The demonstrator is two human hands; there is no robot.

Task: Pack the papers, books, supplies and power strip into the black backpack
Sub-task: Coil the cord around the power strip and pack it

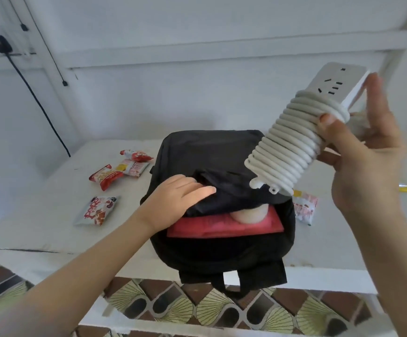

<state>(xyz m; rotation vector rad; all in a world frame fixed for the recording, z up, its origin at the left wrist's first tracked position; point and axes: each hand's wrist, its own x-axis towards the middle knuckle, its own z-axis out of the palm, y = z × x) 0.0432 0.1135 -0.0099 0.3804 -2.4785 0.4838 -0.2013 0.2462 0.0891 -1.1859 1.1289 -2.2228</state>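
**Power strip in hand, not yet in the bag**

Progress: the black backpack (pixel 221 154) lies on the white table (pixel 39 227) with its main opening unzipped. A red flat item (pixel 221 229), book or folder, already sits inside the opening, with a pale rounded thing (pixel 248 212) on it that I can't identify.

The power strip (pixel 294 142), cord coiled tightly round its body, is in the air above the backpack's right side. The right hand (pixel 363 166) grips it, thumb on the coil and fingers behind.

The left hand (pixel 180 195) lies flat on the backpack's upper flap, fingers straight, gripping nothing.

Judged left to do: strip in, then zip. No loose papers or books are visible outside.

Writing: the grey snack packet (pixel 97 210) left of the backpack reads roughly "Pops" in red. The red packets (pixel 106 177) beyond it and the pink packet (pixel 304 207) right of the backpack are too blurred to read. No brand is visible on the strip.
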